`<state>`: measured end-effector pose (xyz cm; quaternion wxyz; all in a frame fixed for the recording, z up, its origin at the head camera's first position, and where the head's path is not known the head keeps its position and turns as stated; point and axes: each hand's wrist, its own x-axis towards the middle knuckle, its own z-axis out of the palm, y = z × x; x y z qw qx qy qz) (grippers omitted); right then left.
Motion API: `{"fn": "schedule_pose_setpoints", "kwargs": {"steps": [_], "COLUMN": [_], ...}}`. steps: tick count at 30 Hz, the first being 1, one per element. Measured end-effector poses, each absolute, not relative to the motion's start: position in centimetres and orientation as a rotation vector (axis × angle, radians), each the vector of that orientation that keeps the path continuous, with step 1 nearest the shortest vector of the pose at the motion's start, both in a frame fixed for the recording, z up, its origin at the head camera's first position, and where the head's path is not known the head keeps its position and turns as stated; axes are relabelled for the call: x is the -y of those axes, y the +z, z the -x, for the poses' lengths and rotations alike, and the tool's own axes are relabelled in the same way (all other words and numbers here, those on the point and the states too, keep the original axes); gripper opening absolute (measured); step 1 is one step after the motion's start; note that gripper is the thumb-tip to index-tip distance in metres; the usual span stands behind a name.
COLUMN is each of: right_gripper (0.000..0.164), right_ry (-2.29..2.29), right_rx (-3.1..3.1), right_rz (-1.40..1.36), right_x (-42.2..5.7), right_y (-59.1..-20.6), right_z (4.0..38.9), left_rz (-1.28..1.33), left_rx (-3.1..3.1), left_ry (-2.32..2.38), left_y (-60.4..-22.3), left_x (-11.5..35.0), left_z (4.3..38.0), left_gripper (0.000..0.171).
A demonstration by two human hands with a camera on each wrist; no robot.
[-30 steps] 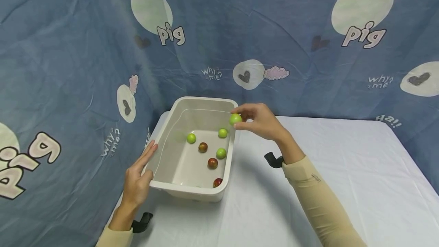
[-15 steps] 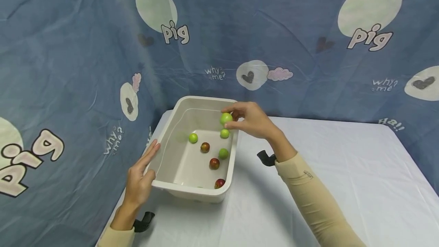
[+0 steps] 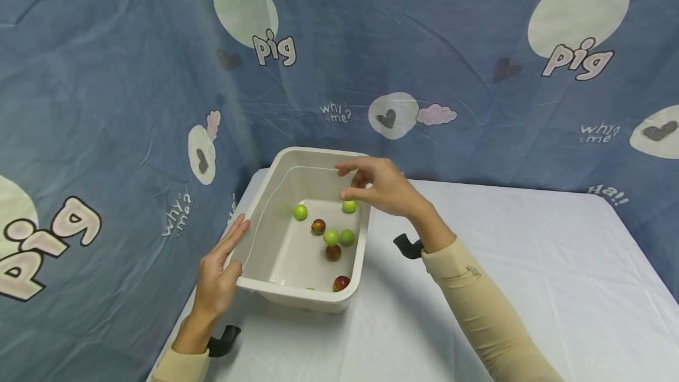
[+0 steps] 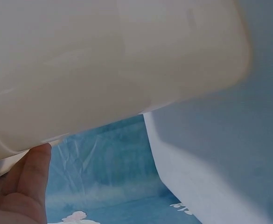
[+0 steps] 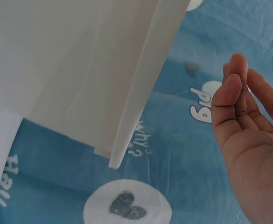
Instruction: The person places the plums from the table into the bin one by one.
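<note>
My left hand point(image 3: 216, 282) holds the beige plastic tub point(image 3: 254, 240) at its near left corner, thumb at the rim and fingers along the outside. In the left wrist view, fingers point(image 4: 33, 170) touch beneath the rim. Over the tub's far right side my right hand point(image 3: 384, 184) is spread, thumb and fingertips apart, nothing between them. Below it in the tub, a small round green fruit point(image 3: 330, 237) overlaps a red-brown fruit point(image 3: 333, 253) and sits beside another green fruit point(image 3: 347, 237). More green fruit point(image 3: 300, 211) and red fruit point(image 3: 340, 283) lie around.
The tub stands on a white-covered table point(image 3: 477, 240), its left side close to the blue printed cloth point(image 3: 159, 75) that hangs along the left and back. Black wrist mounts point(image 3: 408, 246) stick out from both wrists.
My right hand moved left over the tub with a green fruit and let it go. That fruit now shows lower, among the others. The left hand keeps its hold.
</note>
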<state>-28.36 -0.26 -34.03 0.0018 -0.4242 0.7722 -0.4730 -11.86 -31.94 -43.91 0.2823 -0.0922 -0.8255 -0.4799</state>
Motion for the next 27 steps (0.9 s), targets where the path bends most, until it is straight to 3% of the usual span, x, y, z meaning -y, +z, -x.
{"fn": "schedule_pose_setpoints", "kwargs": {"steps": [16, 27], "right_gripper": [0.042, 0.043], "right_ry": [-1.463, -1.309], "right_rx": [-2.61, -2.742], "right_rz": [1.215, 0.749], "right_x": [-2.4, -3.3], "right_y": [-35.4, -37.2], "right_z": [28.3, 27.6], "left_rz": [0.242, 0.206], "left_rx": [2.248, 2.25], "left_ry": [-1.288, -1.33], "left_y": [-43.7, -43.4], "left_x": [31.2, 30.2], "left_z": [11.9, 11.8], "left_gripper": [0.077, 0.078]}}
